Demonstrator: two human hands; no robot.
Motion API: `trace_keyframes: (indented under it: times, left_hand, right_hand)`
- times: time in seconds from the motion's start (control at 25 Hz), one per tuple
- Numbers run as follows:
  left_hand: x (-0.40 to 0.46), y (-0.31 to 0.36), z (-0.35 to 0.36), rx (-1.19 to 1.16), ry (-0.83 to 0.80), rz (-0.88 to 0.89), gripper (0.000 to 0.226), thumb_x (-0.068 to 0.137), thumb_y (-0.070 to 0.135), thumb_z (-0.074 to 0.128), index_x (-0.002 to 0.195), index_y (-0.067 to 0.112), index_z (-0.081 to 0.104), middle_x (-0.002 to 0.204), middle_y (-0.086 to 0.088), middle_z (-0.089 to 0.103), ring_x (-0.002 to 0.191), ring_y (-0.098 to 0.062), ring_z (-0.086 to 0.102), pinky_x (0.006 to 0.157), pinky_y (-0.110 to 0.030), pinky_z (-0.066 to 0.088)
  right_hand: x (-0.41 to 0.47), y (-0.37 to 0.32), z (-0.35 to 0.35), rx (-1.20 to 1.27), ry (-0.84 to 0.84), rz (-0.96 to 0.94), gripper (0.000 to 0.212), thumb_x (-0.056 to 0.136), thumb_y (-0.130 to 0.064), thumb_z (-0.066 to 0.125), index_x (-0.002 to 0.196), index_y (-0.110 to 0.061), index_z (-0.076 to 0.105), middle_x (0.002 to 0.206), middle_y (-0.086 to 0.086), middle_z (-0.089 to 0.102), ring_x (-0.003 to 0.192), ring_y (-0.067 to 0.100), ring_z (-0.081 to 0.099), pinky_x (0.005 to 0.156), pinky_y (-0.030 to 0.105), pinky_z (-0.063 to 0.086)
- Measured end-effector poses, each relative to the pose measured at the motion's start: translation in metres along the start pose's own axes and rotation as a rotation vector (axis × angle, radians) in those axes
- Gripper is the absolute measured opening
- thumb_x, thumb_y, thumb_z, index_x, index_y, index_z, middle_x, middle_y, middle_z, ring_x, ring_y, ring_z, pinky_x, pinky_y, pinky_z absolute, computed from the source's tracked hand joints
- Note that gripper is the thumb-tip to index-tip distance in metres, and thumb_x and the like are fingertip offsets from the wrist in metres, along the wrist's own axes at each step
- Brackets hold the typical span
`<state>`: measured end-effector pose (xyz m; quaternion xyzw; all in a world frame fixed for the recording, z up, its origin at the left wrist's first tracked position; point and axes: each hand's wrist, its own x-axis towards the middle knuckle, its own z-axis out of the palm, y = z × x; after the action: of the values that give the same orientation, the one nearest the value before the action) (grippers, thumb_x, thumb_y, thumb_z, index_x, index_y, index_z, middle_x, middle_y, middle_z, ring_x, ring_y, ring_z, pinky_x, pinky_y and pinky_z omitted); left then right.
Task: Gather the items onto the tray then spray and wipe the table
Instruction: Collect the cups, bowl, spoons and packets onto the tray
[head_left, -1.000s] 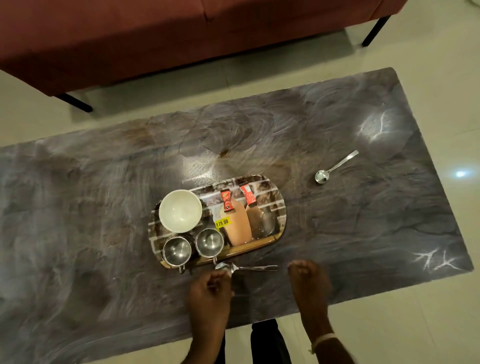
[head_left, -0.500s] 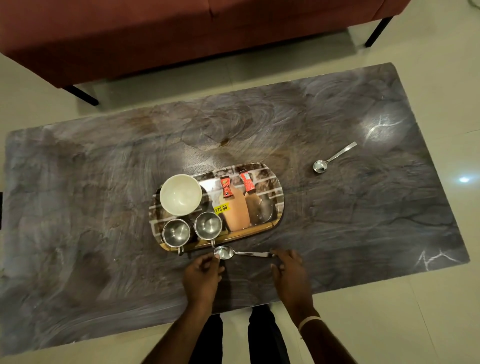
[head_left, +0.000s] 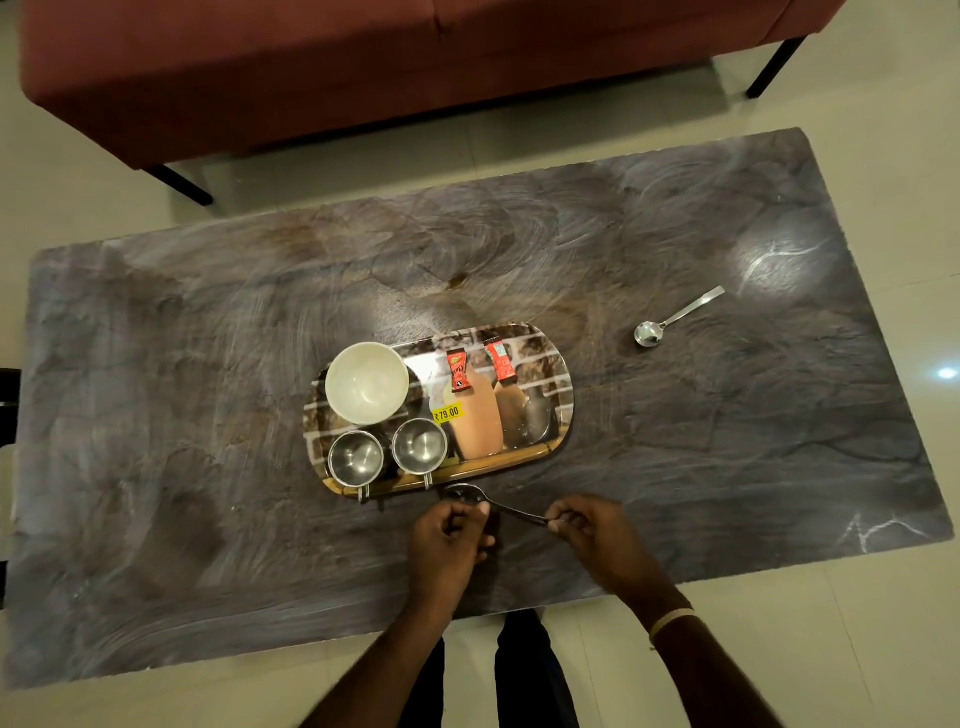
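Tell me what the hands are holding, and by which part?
Both hold one spoon: right hand pinches the handle end, left hand holds near the bowl.

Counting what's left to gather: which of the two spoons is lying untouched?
The spoon at the table's far right; the near spoon by the tray is held by both hands.

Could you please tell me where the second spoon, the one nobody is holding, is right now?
In the head view the loose spoon lies on the table, right of the tray, apart from it.
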<state>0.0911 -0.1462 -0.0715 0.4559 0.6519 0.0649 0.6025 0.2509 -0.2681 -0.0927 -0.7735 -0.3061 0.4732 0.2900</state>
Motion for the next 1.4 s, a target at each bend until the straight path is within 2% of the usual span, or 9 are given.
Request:
trace_keyframes:
  times: [0.12, 0.24, 0.4, 0.52, 0.72, 0.88, 1.08, 1.28, 1.4]
  left_hand:
    - [-0.004, 0.009, 0.007, 0.028, 0.015, 0.054, 0.017, 0.083, 0.026, 0.077, 0.082, 0.011, 0.069, 0.071, -0.006, 0.074, 0.061, -0.02, 0.073, 0.059, -0.039, 0.06]
    - [-0.007, 0.021, 0.013, 0.025, 0.044, 0.097, 0.019, 0.082, 0.027, 0.078, 0.087, 0.013, 0.067, 0.072, -0.006, 0.074, 0.058, -0.018, 0.072, 0.058, -0.038, 0.06]
    - [0.001, 0.043, 0.029, -0.163, 0.04, -0.022, 0.013, 0.09, 0.024, 0.07, 0.092, 0.012, 0.069, 0.077, -0.006, 0.076, 0.061, -0.019, 0.072, 0.056, -0.032, 0.058]
    - [0.01, 0.063, 0.041, -0.353, -0.001, -0.18, 0.017, 0.096, 0.027, 0.06, 0.093, 0.013, 0.069, 0.085, -0.006, 0.074, 0.065, -0.015, 0.072, 0.06, -0.027, 0.058]
    - [0.029, 0.084, 0.054, -0.566, -0.015, -0.338, 0.026, 0.098, 0.029, 0.057, 0.106, 0.007, 0.067, 0.09, -0.009, 0.074, 0.066, -0.012, 0.073, 0.062, -0.026, 0.059]
    - [0.039, 0.091, 0.06, -0.606, -0.017, -0.361, 0.025, 0.099, 0.027, 0.057, 0.107, 0.005, 0.065, 0.1, -0.014, 0.073, 0.068, -0.014, 0.073, 0.063, -0.026, 0.06]
    - [0.04, 0.096, 0.066, -0.599, -0.022, -0.34, 0.018, 0.099, 0.02, 0.057, 0.107, 0.007, 0.065, 0.103, -0.011, 0.071, 0.071, -0.013, 0.073, 0.064, -0.026, 0.059]
    - [0.039, 0.1, 0.069, -0.578, -0.021, -0.291, 0.02, 0.099, 0.019, 0.056, 0.115, 0.008, 0.064, 0.109, -0.012, 0.073, 0.071, -0.01, 0.074, 0.062, -0.024, 0.06]
    - [0.039, 0.103, 0.067, -0.548, -0.031, -0.273, 0.02, 0.099, 0.016, 0.055, 0.113, 0.006, 0.066, 0.109, -0.014, 0.073, 0.077, -0.012, 0.073, 0.063, -0.024, 0.059]
  right_hand:
    - [-0.002, -0.008, -0.043, 0.088, -0.056, 0.001, 0.014, 0.091, -0.011, 0.065, 0.085, -0.022, 0.071, 0.08, -0.003, 0.069, 0.077, 0.008, 0.065, 0.069, 0.02, 0.052]
    - [0.005, -0.013, -0.085, 0.169, 0.001, 0.021, 0.013, 0.089, -0.008, 0.067, 0.085, -0.018, 0.074, 0.083, -0.002, 0.073, 0.078, 0.013, 0.069, 0.069, 0.027, 0.057]
    - [0.039, -0.025, -0.113, 0.167, 0.027, -0.003, 0.008, 0.09, -0.01, 0.066, 0.09, -0.014, 0.073, 0.081, 0.0, 0.073, 0.076, 0.011, 0.068, 0.069, 0.02, 0.055]
    - [0.073, -0.036, -0.11, 0.201, 0.028, 0.0, 0.008, 0.09, -0.008, 0.066, 0.092, -0.011, 0.073, 0.085, 0.007, 0.074, 0.078, 0.016, 0.069, 0.072, 0.028, 0.058]
    - [0.111, -0.056, -0.092, 0.151, -0.035, 0.026, 0.006, 0.089, -0.01, 0.067, 0.092, -0.011, 0.073, 0.084, 0.007, 0.074, 0.076, 0.017, 0.07, 0.072, 0.031, 0.058]
    - [0.126, -0.066, -0.086, 0.071, -0.043, 0.025, 0.012, 0.089, -0.008, 0.068, 0.086, -0.019, 0.073, 0.081, 0.005, 0.074, 0.069, 0.016, 0.069, 0.068, 0.029, 0.058]
    - [0.135, -0.073, -0.076, -0.086, 0.062, 0.029, 0.005, 0.084, -0.011, 0.073, 0.082, -0.016, 0.075, 0.07, -0.009, 0.069, 0.059, -0.006, 0.063, 0.059, 0.011, 0.046]
    - [0.137, -0.074, -0.056, -0.207, 0.178, 0.014, 0.005, 0.085, -0.017, 0.073, 0.087, -0.017, 0.077, 0.082, -0.002, 0.074, 0.071, 0.004, 0.065, 0.069, 0.023, 0.054]
    - [0.137, -0.077, -0.051, -0.262, 0.244, -0.051, 0.011, 0.086, -0.015, 0.072, 0.095, -0.013, 0.077, 0.091, 0.003, 0.075, 0.075, 0.005, 0.063, 0.071, 0.021, 0.05]
